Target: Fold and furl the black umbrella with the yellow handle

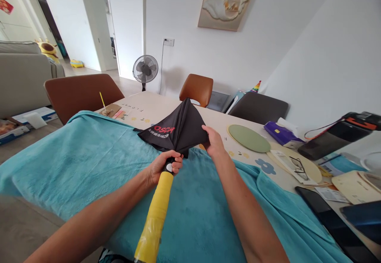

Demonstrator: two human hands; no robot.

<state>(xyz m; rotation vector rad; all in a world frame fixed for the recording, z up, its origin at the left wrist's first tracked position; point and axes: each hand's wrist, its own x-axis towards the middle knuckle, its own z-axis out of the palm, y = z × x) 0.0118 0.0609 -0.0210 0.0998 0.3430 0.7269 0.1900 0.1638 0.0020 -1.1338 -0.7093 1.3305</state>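
A folded black umbrella with red and white lettering points away from me over the table. Its handle, wrapped in yellow tape, runs down toward the bottom edge of the view. My left hand is closed round the shaft just above the yellow part, by a pale round button. At the canopy's right edge, my right hand pinches the black fabric between thumb and fingers. The canopy is loose and spread into a pointed shape. Beneath it lies a teal blanket covering the near part of the table.
On the right are a green round mat, a purple tissue pack, glasses, a large dark bottle and a black tablet-like device. Chairs stand beyond the table, near a fan.
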